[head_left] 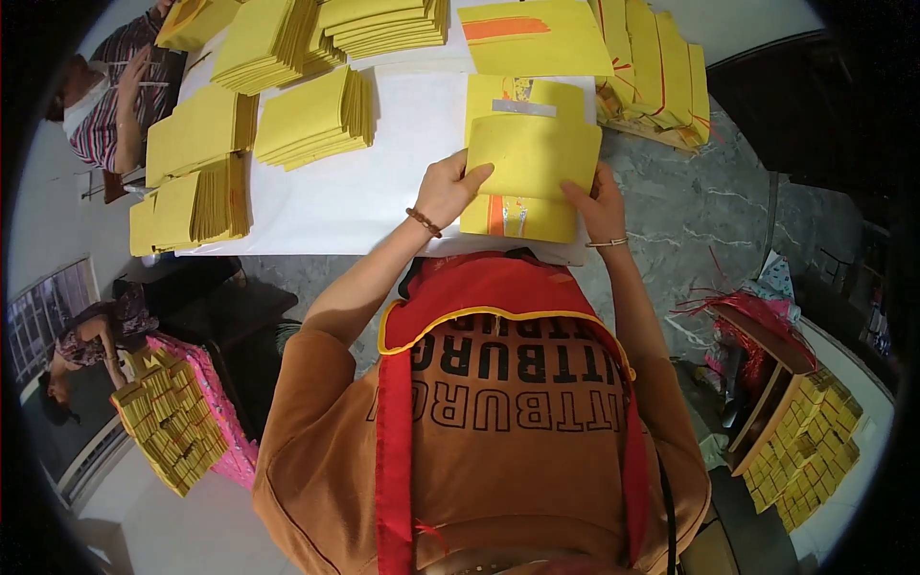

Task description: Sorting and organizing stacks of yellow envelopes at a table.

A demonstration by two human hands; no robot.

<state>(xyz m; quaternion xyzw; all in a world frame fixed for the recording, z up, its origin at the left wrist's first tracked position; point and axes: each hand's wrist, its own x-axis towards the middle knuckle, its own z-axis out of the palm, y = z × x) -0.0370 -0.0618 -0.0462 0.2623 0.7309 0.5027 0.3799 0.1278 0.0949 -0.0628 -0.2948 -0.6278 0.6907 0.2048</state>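
Between my two hands is a yellow paper sheet (533, 155), slightly bowed, at the near edge of the white-covered table (335, 206). My left hand (450, 192) grips its left edge, the thumb lying on top. My right hand (596, 201) holds the lower right corner between thumb and fingers. Whether it is one sheet or several, I cannot tell. Under its near edge shows a yellow paper (551, 220) with an orange and silver patch. Past its far edge, another yellow paper (565, 101) carries a silver strip. Both hands' fingertips are partly hidden behind the paper.
Fanned yellow paper stacks (316, 115) stand to the left and at the back. A yellow sheet with an orange band (532, 38) lies ahead. Tied yellow bundles (661, 72) sit at the right. Two other people are on the left. Piled bundles (805, 450) and red strands (757, 331) are at right.
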